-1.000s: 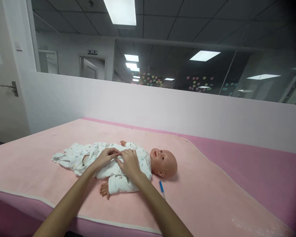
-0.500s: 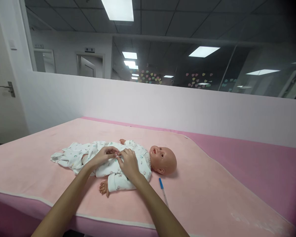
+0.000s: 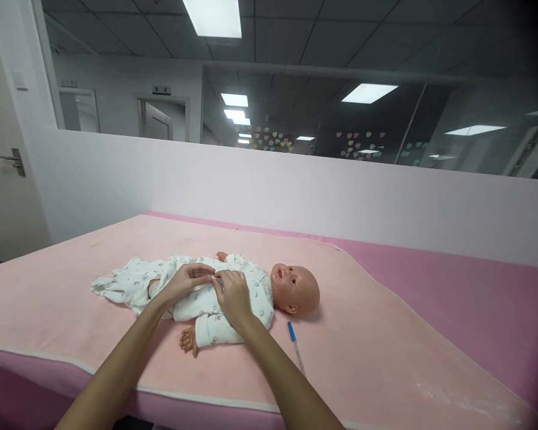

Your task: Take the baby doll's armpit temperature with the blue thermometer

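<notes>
A baby doll [image 3: 296, 289] lies on its back, head to the right, dressed in a white patterned top [image 3: 213, 325]. Over the middle of its front, my left hand [image 3: 189, 282] is closed, fingertips pinching at the cloth. My right hand [image 3: 233, 292] meets it there, its thumb and fingers also pinched on the front of the top. A small pale bit shows between the fingertips, too small to name. White patterned trousers [image 3: 125, 280] cover the doll's legs, with a patch of its skin showing at the thigh.
A thin blue-capped thermometer or pen [image 3: 296, 347] lies near the doll's head, beside my right forearm. The peach mat [image 3: 376, 358] spreads over a pink padded surface [image 3: 470, 286]. Behind stands a white half wall [image 3: 296, 191] with glass above.
The fingers of my left hand have shifted slightly, lying closer together over the pinch. Both hands stay at the same spot on the top; the doll has not moved.
</notes>
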The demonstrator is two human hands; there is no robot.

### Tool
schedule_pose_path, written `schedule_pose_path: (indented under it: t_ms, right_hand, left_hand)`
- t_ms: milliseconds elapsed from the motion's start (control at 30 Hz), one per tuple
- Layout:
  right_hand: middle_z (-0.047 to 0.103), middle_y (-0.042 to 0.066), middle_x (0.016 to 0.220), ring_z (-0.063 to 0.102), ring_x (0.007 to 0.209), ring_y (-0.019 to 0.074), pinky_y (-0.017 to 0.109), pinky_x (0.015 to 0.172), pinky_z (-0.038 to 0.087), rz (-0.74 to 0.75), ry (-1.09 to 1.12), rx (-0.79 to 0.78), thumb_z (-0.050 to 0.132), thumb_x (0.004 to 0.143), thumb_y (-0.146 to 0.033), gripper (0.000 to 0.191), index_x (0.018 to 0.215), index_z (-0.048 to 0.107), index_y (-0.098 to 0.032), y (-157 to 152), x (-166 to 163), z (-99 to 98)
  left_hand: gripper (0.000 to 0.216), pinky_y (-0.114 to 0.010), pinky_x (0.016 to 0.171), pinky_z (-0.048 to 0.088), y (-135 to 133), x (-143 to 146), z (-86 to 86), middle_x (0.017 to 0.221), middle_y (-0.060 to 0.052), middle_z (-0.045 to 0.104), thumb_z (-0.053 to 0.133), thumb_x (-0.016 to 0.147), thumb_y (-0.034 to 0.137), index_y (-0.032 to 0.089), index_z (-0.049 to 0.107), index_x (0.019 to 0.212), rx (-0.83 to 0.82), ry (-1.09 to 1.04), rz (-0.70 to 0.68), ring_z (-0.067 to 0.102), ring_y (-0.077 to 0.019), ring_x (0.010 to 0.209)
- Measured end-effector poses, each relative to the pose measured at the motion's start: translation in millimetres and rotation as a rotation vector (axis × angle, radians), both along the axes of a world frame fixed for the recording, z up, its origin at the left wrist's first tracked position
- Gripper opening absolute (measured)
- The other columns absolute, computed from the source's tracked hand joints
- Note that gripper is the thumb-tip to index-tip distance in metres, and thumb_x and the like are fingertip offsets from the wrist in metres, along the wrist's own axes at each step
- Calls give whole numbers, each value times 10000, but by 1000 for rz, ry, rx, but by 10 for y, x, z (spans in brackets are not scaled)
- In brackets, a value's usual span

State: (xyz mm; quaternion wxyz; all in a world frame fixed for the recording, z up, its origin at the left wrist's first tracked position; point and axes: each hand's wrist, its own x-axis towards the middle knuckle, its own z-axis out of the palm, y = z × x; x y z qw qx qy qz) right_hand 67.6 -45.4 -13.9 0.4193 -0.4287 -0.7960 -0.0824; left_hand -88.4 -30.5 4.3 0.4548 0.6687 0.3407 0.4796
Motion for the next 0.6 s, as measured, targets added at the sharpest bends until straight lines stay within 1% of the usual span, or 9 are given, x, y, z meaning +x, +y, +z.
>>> schedule_pose_path:
  t_ms: [100, 200, 300, 433, 600]
  right_hand:
    - [601, 0, 783, 514, 789, 149, 292, 771, 327, -5, 9, -11, 416, 872, -244, 117, 845, 525, -210, 3, 1, 0]
    - [609, 0, 778, 520, 780, 151, 303, 784, 322, 4, 17, -17, 406, 878, -245, 136, 832, 529, -211, 7, -1, 0]
    - [616, 1, 776, 532, 780, 150, 327, 836, 301, 9, 32, -8, 393, 883, -231, 152, 830, 533, -211, 13, -6, 0]
    - [620, -8, 765, 543, 763, 138, 349, 899, 264, 0, 55, 8, 375, 889, -207, 164, 820, 524, -208, 20, -12, -5]
    - [618, -14, 759, 547, 741, 127, 336, 898, 273, -13, 71, 20, 366, 890, -191, 158, 830, 512, -203, 36, -16, -18]
  left_hand:
    - [344, -348, 846, 451, -10, -17, 7, 1001, -99, 654, 706, 606, 287, 155, 646, 917, -16, 39, -46, 580, -239, 957]
    - [372, -352, 844, 452, 3, -29, -3, 1020, -105, 649, 701, 611, 273, 158, 640, 960, -38, 57, -54, 564, -251, 998]
    - [387, -350, 842, 448, 14, -30, -8, 1028, -105, 646, 694, 619, 256, 162, 633, 989, -55, 57, -52, 556, -254, 1015]
    - [372, -339, 849, 438, -7, -16, 17, 1038, -102, 641, 681, 632, 245, 161, 626, 990, -69, 58, -60, 556, -243, 1012]
    - [343, -324, 821, 446, -25, -3, 27, 1021, -98, 644, 681, 629, 262, 158, 627, 951, -75, 56, -26, 555, -243, 1008]
